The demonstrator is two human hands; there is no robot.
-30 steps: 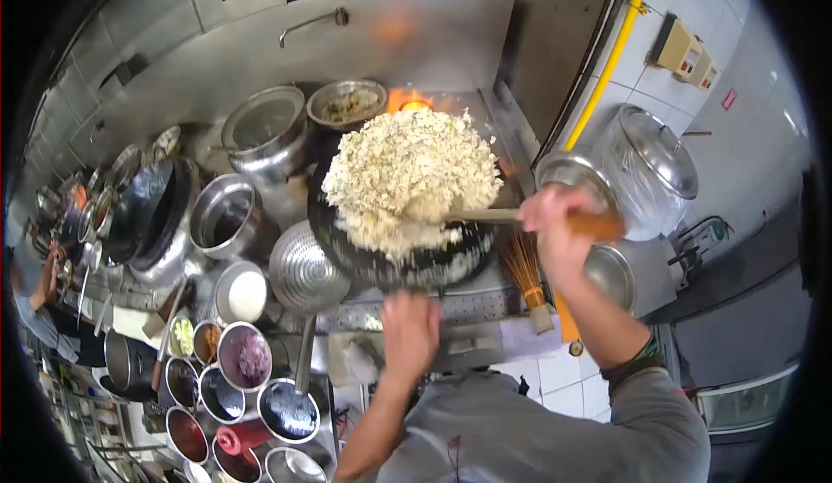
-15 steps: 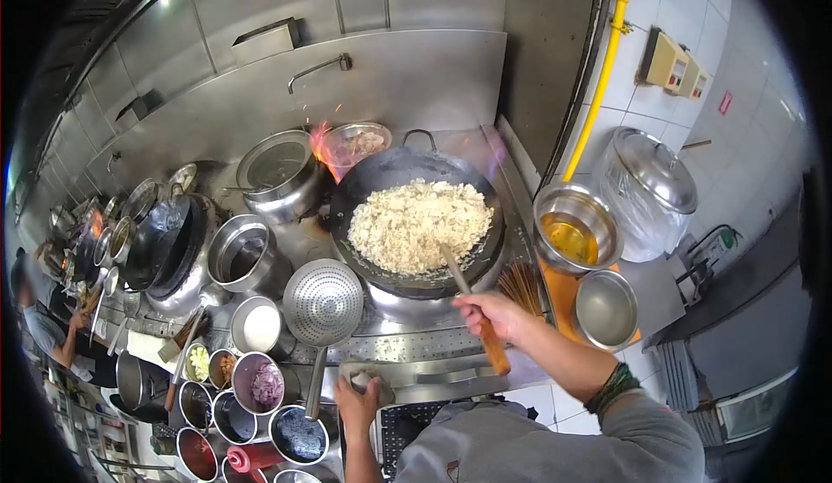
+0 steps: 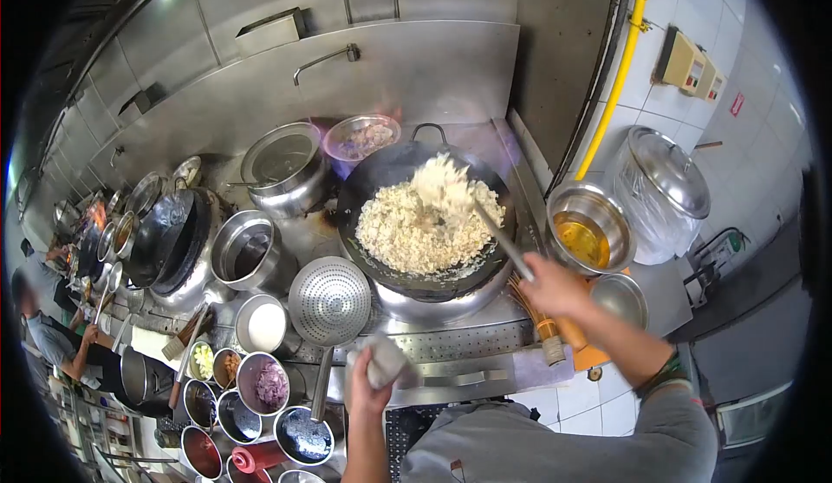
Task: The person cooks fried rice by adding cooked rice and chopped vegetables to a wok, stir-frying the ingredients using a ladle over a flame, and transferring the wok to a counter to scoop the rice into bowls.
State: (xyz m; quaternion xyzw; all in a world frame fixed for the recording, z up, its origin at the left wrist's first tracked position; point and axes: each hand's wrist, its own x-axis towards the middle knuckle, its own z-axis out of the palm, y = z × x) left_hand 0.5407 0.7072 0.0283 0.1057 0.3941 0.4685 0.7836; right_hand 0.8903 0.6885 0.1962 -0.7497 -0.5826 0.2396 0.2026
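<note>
Left grip (image 3: pixel 367 391) curled, right grip (image 3: pixel 555 287) clenched

Steel counter (image 3: pixel 485 341): open pot (image 3: pixel 284 264), left; wider pot (image 3: pixel 301 197) on its far side; right of both, black wok (image 3: pixel 381 175) in metal ring (image 3: pixel 442 310).

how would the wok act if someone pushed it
The wok is likely heavy, being wide and piled with food. Curved sides above a round metal stand suggest it might rock. The food looks loose, so may shift.

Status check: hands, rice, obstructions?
Right hand on ladle; left hand holding cloth. Rice in wok, some lifted at ladle's end. Strainer beside wok, clear of ladle.
</note>
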